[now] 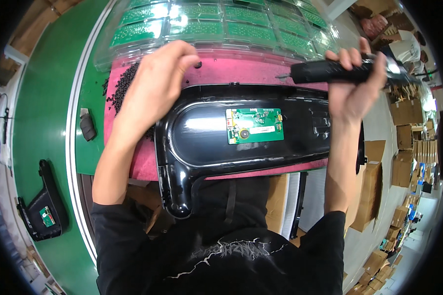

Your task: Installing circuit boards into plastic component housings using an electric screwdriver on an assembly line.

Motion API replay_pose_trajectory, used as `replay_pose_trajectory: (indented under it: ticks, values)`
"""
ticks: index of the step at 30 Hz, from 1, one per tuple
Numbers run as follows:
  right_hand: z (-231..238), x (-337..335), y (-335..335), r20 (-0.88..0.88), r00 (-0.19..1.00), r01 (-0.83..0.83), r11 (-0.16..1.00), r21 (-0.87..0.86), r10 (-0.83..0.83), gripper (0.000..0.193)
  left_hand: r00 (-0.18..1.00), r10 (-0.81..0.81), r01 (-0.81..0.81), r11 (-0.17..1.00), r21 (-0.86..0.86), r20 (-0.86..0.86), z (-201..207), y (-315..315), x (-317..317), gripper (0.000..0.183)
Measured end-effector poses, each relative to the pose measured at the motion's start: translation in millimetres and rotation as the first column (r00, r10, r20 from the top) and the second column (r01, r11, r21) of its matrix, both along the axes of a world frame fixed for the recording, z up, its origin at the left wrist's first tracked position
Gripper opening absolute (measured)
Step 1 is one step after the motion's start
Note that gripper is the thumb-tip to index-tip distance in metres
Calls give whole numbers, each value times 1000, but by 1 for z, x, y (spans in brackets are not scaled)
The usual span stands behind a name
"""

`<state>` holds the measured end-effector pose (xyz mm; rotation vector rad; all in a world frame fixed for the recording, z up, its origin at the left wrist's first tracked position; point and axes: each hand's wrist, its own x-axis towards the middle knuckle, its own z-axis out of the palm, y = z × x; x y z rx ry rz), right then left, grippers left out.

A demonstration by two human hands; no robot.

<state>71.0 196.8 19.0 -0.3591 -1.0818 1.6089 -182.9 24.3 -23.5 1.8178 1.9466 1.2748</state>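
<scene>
A glossy black plastic housing [202, 132] lies across the pink mat, with a green circuit board [256, 135] sitting in its recess. Above the housing's far left edge is my left hand [162, 73], fingers closed in a pinch on a small black part [198, 64]. That part's exact kind is too small to make out. My right hand [354, 81] grips a black electric screwdriver [315, 72] over the housing's right end. Its thin bit points left and hangs clear of the housing. The screwdriver's rear end is blurred.
Small black parts [125, 86] are heaped on the pink mat [221, 64] at the left. Clear trays of green boards [197, 29] stand at the back. A second black housing [51, 216] lies on the green table at far left. Cardboard boxes [408, 113] line the right.
</scene>
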Motion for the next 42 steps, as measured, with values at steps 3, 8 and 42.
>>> replay_pose_trajectory:
  ticks: [3,8,42]
  values:
    - [29,3,-36,-240,958,-164,986,-13,156,55,960,-277,274,960,52,46,3,-10,18,6]
    - [46,-4,-80,-267,909,-303,948,101,319,42,870,-463,452,886,102,171,5,-17,38,11]
    - [-15,-1,-23,211,967,-182,969,169,145,35,918,-393,397,912,-102,62,-13,17,33,8]
